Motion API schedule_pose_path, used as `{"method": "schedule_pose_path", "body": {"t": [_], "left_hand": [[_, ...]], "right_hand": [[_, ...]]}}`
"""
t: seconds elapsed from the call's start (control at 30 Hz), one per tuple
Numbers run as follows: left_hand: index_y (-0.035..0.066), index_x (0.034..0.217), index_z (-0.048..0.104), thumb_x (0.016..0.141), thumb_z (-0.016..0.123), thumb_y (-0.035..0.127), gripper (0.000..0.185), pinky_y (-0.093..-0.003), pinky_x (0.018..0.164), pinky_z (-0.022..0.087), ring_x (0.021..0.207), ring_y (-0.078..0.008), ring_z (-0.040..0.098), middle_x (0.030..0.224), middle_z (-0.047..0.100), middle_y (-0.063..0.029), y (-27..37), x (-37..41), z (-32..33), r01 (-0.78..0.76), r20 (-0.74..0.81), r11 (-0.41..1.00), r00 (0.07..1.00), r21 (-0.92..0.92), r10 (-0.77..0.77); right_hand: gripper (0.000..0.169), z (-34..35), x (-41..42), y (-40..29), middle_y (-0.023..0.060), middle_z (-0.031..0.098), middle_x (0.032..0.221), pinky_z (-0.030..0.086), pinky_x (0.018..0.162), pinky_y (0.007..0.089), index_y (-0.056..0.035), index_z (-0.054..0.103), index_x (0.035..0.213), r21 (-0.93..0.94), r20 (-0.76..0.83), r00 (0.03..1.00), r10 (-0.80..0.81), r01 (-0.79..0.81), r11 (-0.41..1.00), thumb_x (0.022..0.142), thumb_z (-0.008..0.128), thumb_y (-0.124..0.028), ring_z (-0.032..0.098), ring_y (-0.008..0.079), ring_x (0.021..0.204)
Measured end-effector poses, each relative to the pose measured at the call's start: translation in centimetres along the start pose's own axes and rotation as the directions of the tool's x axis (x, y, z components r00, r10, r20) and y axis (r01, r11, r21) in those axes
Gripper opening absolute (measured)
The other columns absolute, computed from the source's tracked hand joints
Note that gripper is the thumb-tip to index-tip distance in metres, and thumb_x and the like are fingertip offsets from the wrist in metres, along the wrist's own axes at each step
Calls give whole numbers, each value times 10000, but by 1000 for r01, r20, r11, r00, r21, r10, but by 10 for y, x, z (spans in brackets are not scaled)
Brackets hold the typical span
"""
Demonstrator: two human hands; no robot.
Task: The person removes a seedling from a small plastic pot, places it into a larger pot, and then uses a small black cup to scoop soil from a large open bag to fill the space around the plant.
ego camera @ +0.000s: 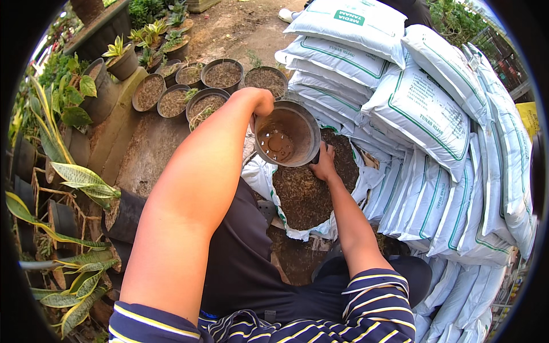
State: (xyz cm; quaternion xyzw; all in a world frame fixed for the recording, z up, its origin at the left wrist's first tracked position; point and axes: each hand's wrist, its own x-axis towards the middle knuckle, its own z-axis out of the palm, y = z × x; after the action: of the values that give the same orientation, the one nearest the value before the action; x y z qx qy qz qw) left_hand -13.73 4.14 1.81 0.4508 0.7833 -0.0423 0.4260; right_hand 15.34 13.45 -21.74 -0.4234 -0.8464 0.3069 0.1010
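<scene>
My left hand (262,103) grips the rim of a plastic plant pot (285,124) from its far left side. The pot is tilted so that I look into it; its inside is soil-stained, with small holes in the bottom letting light through. Under the pot stands an open white sack (291,233) with its rim folded down, full of dark, crumbly potting mix (300,197). My right hand (324,165), low over the mix at the pot's right edge, is closed around a black handle (316,157). The rest of that tool is hidden behind the pot.
Stacked white sacks (424,103) with printed writing rise along the right. Several soil-filled pots (221,75) stand on the ground beyond my left arm. Variegated snake plants (83,176) and a concrete ledge (118,107) line the left. A person's shoe (285,15) shows behind the sacks.
</scene>
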Motion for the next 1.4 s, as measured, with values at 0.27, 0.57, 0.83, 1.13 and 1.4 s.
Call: {"method": "schedule_pose_path", "body": {"t": [0.27,0.57,0.83,1.13,1.4], "left_hand": [[199,1418,586,1025,503,122,409,-412,707,607,788,-241,784,1077,774,-93,-15,6,-6,0,-52,999,999,-47,-2],[145,1428,582,1051,521,114,383,-419,716,625,840,-238,776,1118,758,-119,-22,0,-9,-56,-43,998,997,37,57],[144,1412,595,1040,532,91,381,-384,755,615,823,-228,770,1110,763,-108,17,-5,-1,-191,32,980,981,-50,193],[74,1437,582,1018,550,36,423,-423,841,603,904,-276,772,1186,745,-160,22,-13,0,-197,73,979,978,46,193],[137,1472,583,981,560,1,510,-429,860,579,894,-260,761,1206,742,-160,0,-13,5,-173,96,982,982,78,165]], "right_hand": [[994,-30,-52,-36,244,356,1499,537,1051,509,-246,445,1498,-266,87,937,-338,349,899,630,817,64,382,473,1412],[1006,-71,-96,-23,239,341,1492,481,1106,523,-215,412,1497,-220,-166,948,-273,234,947,627,851,34,374,494,1382],[996,-82,-98,80,273,380,1407,350,1154,533,-183,318,1543,-3,-420,875,240,-266,964,714,849,-28,408,487,1309],[993,-21,-103,50,349,340,1422,362,1154,558,-182,314,1580,-130,-239,949,208,-244,961,731,822,-91,410,546,1308],[1023,-112,-111,-52,224,448,1377,488,1049,488,-138,482,1489,-432,96,946,-310,321,843,588,965,-181,465,436,1277]]}}
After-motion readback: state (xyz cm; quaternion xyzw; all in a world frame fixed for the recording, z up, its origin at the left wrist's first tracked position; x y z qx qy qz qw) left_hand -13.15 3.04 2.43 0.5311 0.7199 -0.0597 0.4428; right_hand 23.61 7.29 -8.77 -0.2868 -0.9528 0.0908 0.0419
